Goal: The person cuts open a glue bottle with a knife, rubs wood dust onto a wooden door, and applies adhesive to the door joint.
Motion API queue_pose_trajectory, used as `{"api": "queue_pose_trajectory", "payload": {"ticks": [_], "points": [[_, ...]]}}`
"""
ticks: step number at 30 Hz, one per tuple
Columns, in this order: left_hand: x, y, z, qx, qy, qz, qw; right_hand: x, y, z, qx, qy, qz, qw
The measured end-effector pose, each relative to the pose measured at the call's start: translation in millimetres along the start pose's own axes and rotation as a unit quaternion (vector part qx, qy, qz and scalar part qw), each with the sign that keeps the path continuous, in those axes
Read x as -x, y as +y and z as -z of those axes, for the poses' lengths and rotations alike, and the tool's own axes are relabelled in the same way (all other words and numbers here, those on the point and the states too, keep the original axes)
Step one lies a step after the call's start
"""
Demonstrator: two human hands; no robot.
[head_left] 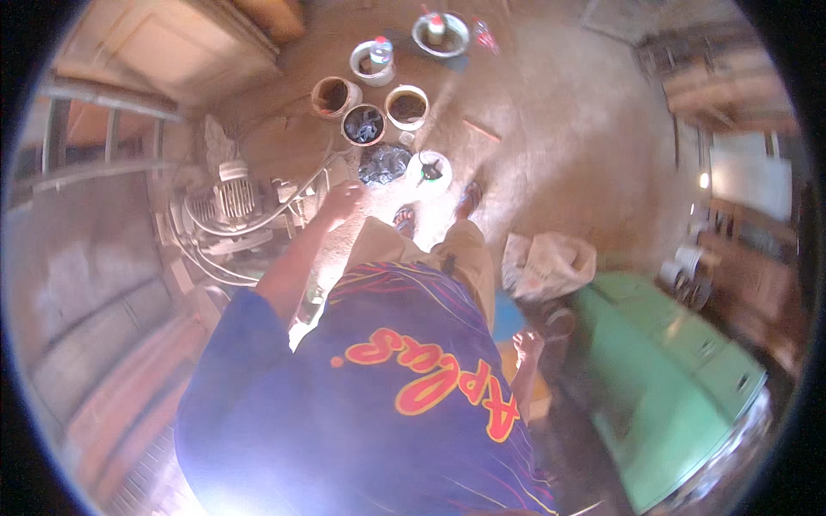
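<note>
Left hand [344,203]: held out ahead of the body, fingers seemingly loosely curled; whether anything is pinched cannot be told.
Right hand [528,344]: hung at the body's side, fingers bent inward; its grip cannot be told either.
Black crumpled plastic bag [384,165]: set on the dusty brown floor [559,129], nearest to the left hand in view; contact is not made out.
White round plastic bucket [443,183]: stood just beside the bag, something dark held inside.
Other containers: a round bucket lined with black plastic [345,133] and a white bucket with brown contents [422,94] are placed farther ahead.
Step in hand: judged to be a pause or walk by the containers, no handling being evident.
Next move: should the bag be handled, a forward bend and a lowered, opened hand would be called for.
Left side: a grey ribbed electric motor [234,196] is seen.
</note>
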State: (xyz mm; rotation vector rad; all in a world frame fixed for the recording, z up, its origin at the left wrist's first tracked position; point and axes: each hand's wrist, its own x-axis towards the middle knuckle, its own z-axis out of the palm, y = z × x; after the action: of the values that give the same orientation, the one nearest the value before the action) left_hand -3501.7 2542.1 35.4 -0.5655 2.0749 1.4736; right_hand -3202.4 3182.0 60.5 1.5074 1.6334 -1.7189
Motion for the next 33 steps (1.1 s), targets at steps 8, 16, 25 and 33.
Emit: {"api": "queue_pose_trajectory", "payload": {"ticks": [8, 16, 25, 33], "points": [[128.9, -153.1, -47.2, 0.091, 0.355, 0.129, 0.922, -187.6, -277.9, -103.9, 0.538, -0.145, 0.161, 0.815], [176.2, -78.6, -271.2, 0.19, 0.256, 0.235, 0.918, -185.5, -611.1, -414.5, 0.611, -0.106, 0.395, 0.678], [133.6, 28.5, -318.4, 0.286, 0.319, 0.332, 0.841, -170.9, -640.8, -683.2, 0.496, -0.429, 0.267, 0.706], [55.3, 198.2, -362.3, 0.284, 0.372, 0.436, 0.769, -357.5, -558.1, -886.1, 0.764, -0.337, 0.417, 0.359]]}}
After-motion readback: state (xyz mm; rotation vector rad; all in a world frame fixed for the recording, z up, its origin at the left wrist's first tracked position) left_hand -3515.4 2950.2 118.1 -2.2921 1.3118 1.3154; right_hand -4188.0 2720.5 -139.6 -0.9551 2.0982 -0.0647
